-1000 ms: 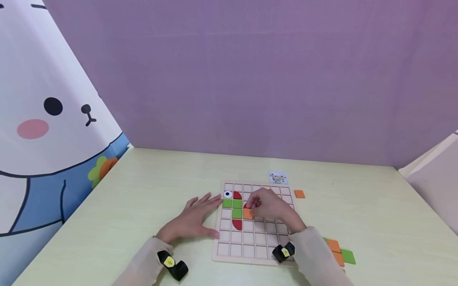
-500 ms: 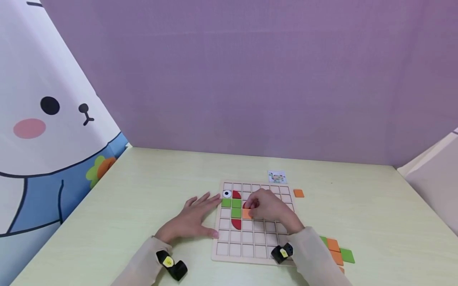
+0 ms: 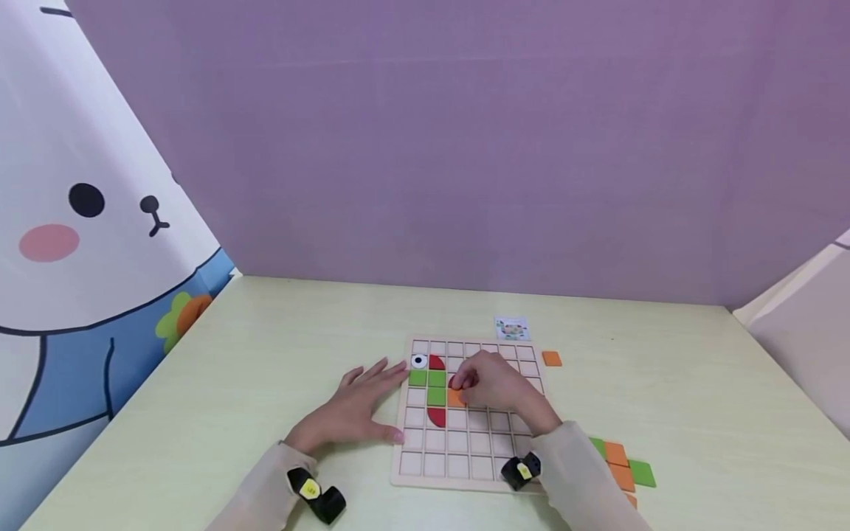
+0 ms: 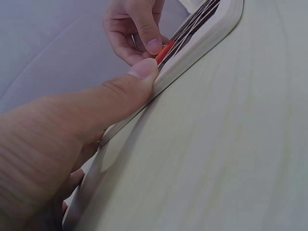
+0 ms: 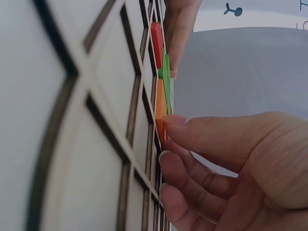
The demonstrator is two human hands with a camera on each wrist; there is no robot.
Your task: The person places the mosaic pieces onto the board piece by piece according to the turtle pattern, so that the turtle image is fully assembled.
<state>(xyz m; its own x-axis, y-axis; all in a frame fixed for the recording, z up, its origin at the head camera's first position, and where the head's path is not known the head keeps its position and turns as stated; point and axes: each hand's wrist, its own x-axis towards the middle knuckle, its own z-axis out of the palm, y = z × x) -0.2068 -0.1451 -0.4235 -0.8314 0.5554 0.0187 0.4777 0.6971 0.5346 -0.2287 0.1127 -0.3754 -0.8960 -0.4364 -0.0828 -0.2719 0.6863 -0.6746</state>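
Observation:
A pale wooden grid board (image 3: 457, 466) lies on the table. My left hand (image 3: 355, 408) rests along its left edge with fingers spread, its thumb (image 4: 115, 98) against the rim. Over the board, my right hand (image 3: 493, 382) has its fingers curled, the thumb (image 5: 207, 132) and index finger at an orange square tile (image 3: 455, 398) in a middle cell. A red quarter-round tile (image 3: 451, 381) shows partly under the right fingertips. Left of these sit a white eye tile (image 3: 418, 361), green square tiles (image 3: 436, 397) and two more red quarter-round tiles (image 3: 436, 417).
A small picture card (image 3: 512, 328) lies behind the board, and a loose orange tile (image 3: 552, 358) lies off its right edge. Several orange and green tiles (image 3: 641, 473) are by the right sleeve. A purple partition (image 3: 465, 147) rises at the table's back.
The head view shifts slightly, so everything drifts a little to the left in it. Both hands keep their places on the board, and the tiles stay as they were.

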